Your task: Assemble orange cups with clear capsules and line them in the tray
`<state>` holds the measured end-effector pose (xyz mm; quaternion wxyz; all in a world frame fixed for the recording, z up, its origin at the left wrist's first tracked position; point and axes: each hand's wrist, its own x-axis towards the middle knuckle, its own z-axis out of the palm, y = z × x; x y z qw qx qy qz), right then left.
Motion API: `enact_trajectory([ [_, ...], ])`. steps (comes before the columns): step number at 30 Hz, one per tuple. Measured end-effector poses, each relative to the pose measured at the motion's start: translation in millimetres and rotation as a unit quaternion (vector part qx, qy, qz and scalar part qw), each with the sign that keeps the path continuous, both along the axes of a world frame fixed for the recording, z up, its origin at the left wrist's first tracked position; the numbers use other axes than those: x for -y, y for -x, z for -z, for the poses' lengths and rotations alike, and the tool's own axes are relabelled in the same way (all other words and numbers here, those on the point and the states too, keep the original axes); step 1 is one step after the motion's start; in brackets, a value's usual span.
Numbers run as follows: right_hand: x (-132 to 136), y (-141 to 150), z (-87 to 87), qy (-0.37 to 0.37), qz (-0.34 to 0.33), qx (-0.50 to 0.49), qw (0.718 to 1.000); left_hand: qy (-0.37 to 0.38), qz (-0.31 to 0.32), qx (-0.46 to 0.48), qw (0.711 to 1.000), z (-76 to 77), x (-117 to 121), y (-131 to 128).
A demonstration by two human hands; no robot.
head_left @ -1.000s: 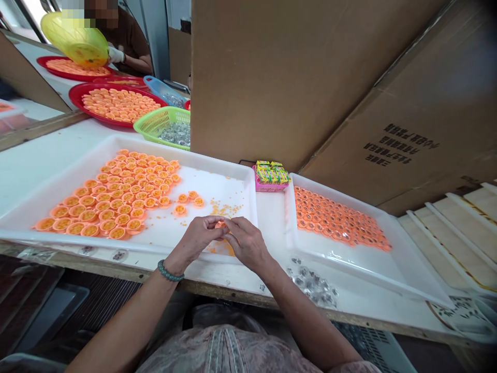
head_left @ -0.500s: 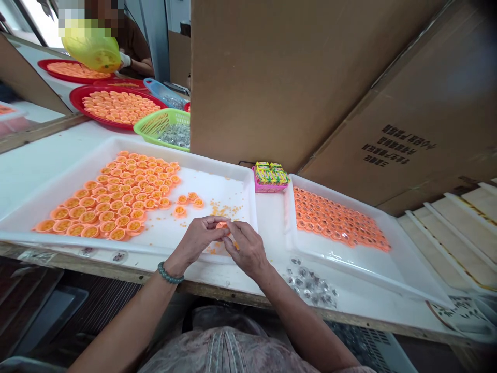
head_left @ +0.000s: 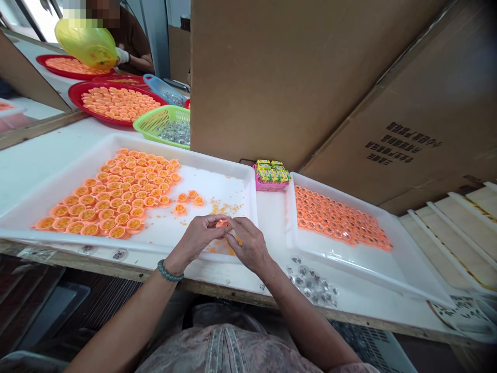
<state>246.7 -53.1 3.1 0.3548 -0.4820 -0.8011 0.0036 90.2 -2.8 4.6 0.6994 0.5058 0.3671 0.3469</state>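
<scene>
Our left hand (head_left: 197, 239) and right hand (head_left: 248, 244) pinch a small round orange plastic cap (head_left: 222, 224) above a shallow white plastic tray (head_left: 217, 182).

Left hand (head_left: 198, 239) wears a green round-bead bracelet (head_left: 169, 271) at the wrist; right hand (head_left: 248, 246) bare. Mottled dusty-pink blouse (head_left: 225, 352) with a darker vertical front strip

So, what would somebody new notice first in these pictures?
Orange cup-shaped pieces packed in rows across the large white tray in front of the person stand out most, with a second dense block in the white tray to the right. Between those trays, the left hand and right hand hold a small orange piece. Farther back, a yellow bowl tilts above a red tray.
</scene>
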Motion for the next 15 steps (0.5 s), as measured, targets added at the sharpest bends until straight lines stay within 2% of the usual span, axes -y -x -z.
enact_trajectory([
  [7,3.3,4.9,5.8,-0.076,0.051,0.048,0.995,0.009,-0.021,0.004,1.000,-0.6,-0.4,-0.9],
  [15,0.1,2.9,2.7,0.002,0.023,-0.023,0.999,0.056,0.001,0.038,0.998,-6.0,-1.3,2.4],
])
